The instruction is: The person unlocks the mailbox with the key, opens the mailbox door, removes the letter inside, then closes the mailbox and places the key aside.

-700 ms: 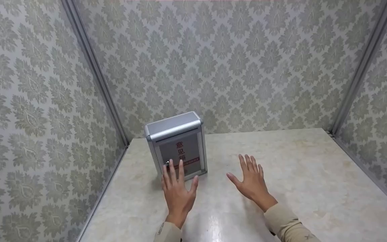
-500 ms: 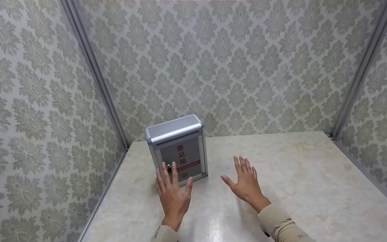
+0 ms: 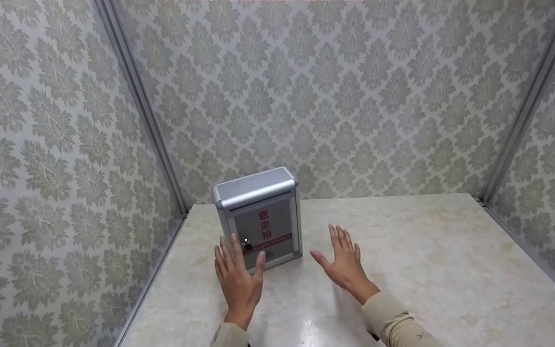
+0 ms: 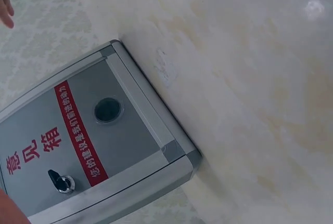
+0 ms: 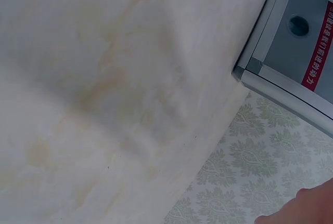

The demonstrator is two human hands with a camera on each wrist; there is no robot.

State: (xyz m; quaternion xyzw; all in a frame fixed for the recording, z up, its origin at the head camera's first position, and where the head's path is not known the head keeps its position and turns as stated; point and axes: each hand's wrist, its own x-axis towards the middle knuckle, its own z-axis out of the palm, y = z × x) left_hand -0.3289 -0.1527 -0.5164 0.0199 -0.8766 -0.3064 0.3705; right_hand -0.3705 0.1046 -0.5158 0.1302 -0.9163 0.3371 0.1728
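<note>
A grey metal suggestion box [image 3: 277,224] stands upright on the table, its front panel lettered in red characters above a red strip. A black key [image 4: 58,180] sits in the round lock on that panel, and a dark round spot [image 4: 108,109] shows near its bottom. My left hand [image 3: 240,284], fingers spread, is in front of the box's lower left corner and overlaps it in the head view. To the right of the box is my right hand [image 3: 347,267], fingers extended and thumb out, holding nothing. Part of the right hand [image 5: 304,208] shows in the right wrist view.
The pale marbled tabletop [image 3: 427,250] runs back to a patterned wall [image 3: 335,96]. Another patterned wall [image 3: 56,159] rises along the left side, and one more [image 3: 547,193] on the right. Grey metal posts [image 3: 147,111] stand in the corners.
Both hands have shifted left, the left one from in front of the panel toward the box's left edge. The head view has tilted slightly, so the box appears a little lower and farther right.
</note>
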